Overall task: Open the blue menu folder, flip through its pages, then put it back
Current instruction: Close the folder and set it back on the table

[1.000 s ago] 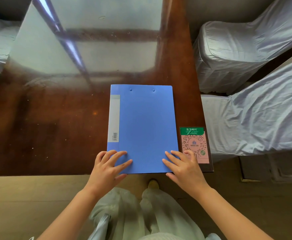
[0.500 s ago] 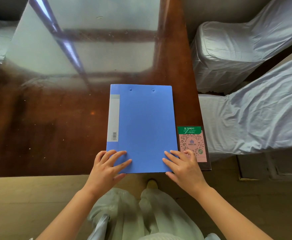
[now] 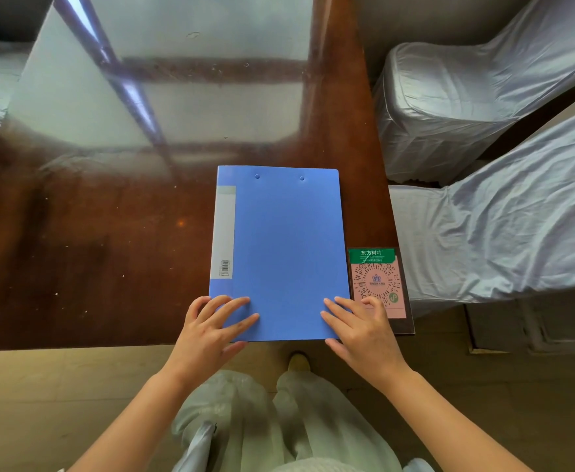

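Observation:
The blue menu folder (image 3: pixel 282 247) lies closed and flat on the dark wooden table (image 3: pixel 91 250), near its front right corner, with a grey spine label along its left side. My left hand (image 3: pixel 211 332) rests with spread fingers on the folder's near left corner. My right hand (image 3: pixel 361 332) rests with spread fingers on the near right corner, its outer fingers reaching over the edge onto the card beside it. Neither hand grips the folder.
A pink and green QR code card (image 3: pixel 379 284) lies right of the folder at the table's edge. Two chairs in grey covers (image 3: pixel 449 107) (image 3: pixel 500 226) stand to the right. The table's front edge (image 3: pixel 74 345) runs just below my hands. Glare covers the far tabletop.
Nothing has moved on the table; my hands stay on the folder's near corners. The view has only shifted slightly.

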{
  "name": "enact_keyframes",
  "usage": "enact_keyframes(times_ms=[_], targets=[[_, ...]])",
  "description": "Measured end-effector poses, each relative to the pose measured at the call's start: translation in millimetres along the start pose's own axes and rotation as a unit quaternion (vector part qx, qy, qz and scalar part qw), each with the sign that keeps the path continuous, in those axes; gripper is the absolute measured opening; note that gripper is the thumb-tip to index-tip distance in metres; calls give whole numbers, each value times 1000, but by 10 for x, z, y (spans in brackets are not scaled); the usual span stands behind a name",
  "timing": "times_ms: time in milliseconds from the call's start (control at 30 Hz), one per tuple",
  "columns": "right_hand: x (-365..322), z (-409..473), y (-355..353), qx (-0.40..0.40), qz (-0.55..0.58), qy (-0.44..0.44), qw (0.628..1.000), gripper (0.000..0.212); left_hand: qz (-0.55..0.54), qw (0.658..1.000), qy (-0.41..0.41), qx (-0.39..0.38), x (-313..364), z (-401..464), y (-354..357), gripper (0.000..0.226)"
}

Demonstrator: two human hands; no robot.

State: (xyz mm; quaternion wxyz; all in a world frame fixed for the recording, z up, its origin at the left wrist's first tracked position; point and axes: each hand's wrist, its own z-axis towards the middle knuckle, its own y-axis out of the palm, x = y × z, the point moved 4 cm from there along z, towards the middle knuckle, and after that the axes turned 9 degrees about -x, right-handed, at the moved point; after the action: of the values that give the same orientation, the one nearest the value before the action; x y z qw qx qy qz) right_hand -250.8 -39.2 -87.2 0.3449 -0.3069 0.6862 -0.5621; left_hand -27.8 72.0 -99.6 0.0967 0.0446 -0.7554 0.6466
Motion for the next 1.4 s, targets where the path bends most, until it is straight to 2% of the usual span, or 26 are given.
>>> enact_keyframes(times_ms=[533, 1400], targets=[[107, 13, -39, -11, 36, -29, 999, 49, -14, 1000, -16, 10, 28, 1, 10, 51], [128, 32, -7, -21, 49, -20, 998, 45, 3, 999, -15, -32, 61, 22, -2, 51]])
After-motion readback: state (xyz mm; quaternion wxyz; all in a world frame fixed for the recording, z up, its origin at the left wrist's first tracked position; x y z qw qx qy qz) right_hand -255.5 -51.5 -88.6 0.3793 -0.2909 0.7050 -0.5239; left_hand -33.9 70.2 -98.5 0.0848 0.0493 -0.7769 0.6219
